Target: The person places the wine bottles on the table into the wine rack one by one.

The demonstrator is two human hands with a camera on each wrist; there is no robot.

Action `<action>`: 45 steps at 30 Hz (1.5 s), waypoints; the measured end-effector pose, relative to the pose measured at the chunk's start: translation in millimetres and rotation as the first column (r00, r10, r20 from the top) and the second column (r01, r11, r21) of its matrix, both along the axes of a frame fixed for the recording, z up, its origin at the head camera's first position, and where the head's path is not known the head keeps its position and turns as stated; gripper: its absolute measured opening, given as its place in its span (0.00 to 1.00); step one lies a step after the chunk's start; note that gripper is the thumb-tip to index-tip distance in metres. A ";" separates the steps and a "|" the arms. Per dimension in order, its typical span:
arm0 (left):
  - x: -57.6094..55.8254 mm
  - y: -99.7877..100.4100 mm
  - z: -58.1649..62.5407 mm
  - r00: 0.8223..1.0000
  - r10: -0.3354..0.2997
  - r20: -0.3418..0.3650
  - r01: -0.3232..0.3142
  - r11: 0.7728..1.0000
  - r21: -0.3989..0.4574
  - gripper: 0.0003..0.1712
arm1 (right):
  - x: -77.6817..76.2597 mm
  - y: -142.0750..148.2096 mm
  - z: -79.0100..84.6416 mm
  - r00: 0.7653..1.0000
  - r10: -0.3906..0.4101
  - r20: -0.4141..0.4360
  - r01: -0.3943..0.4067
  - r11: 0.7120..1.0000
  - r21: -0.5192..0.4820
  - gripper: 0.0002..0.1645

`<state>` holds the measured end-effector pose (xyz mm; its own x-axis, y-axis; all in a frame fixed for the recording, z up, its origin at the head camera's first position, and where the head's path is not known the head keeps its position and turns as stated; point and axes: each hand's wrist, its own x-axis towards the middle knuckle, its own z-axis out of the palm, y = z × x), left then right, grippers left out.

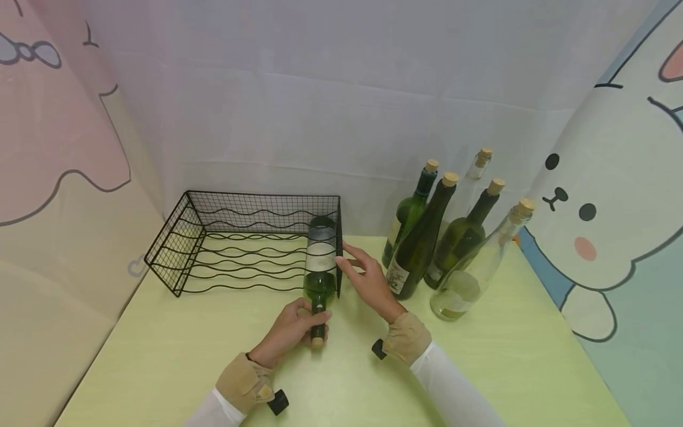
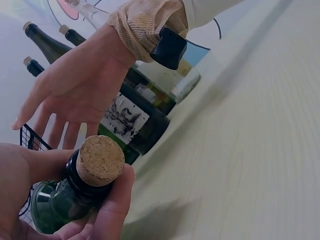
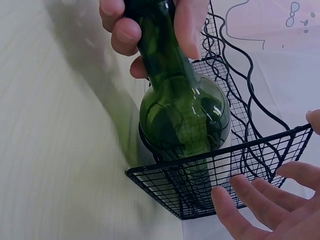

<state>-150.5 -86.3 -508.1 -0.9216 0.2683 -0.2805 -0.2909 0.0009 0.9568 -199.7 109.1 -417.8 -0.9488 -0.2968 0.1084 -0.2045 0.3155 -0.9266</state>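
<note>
A green wine bottle point(image 1: 320, 283) with a pale label and cork lies at the right end of the black wire rack point(image 1: 251, 212), its neck toward me. My left hand point(image 1: 290, 332) grips that neck, thumb on one side and fingers on the other. In the left wrist view the cork point(image 2: 101, 160) sticks out past the thumb and fingers. My right hand point(image 1: 369, 286) is at the rack's right side, fingers extended. Seen from the right wrist, its fingertips point(image 3: 222, 197) are against or very close to the mesh end panel point(image 3: 175, 185); contact is hard to tell.
Several corked bottles stand upright in a group right of the rack, among them a dark green bottle point(image 1: 424, 243) close to my right forearm and a clear bottle point(image 1: 475, 276). A white curtain point(image 1: 299, 118) hangs behind the pale table point(image 1: 160, 350).
</note>
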 end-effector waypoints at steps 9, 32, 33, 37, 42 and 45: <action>0.1 -0.6 1.4 1.000 0.014 -0.002 -0.014 0.999 -0.033 0.31 | 1.8 -1.2 3.3 1.000 -0.006 -0.010 0.006 1.000 0.005 0.30; -0.7 -1.3 -7.8 1.000 -0.002 0.011 0.004 0.980 -0.197 0.40 | 2.9 0.4 0.1 0.999 0.033 0.038 -0.031 0.998 -0.053 0.33; -0.9 -1.9 -8.1 1.000 -0.008 0.009 0.009 0.982 -0.187 0.40 | 2.9 0.6 -0.3 0.998 0.036 0.042 -0.034 0.998 -0.056 0.33; -1.0 -4.3 -10.1 1.000 -0.030 0.003 0.030 0.992 -0.122 0.38 | 4.4 1.8 -0.6 0.997 0.056 0.055 -0.053 0.996 -0.068 0.34; 2.1 -6.1 -6.8 0.999 -0.038 0.000 0.038 0.999 -0.036 0.35 | 11.1 5.4 -3.5 0.994 0.087 0.060 -0.082 0.993 -0.087 0.36; 5.8 -8.6 -3.8 1.000 -0.018 -0.015 0.018 0.998 -0.056 0.37 | 16.1 10.0 -13.8 0.996 0.087 0.025 -0.085 0.993 -0.080 0.37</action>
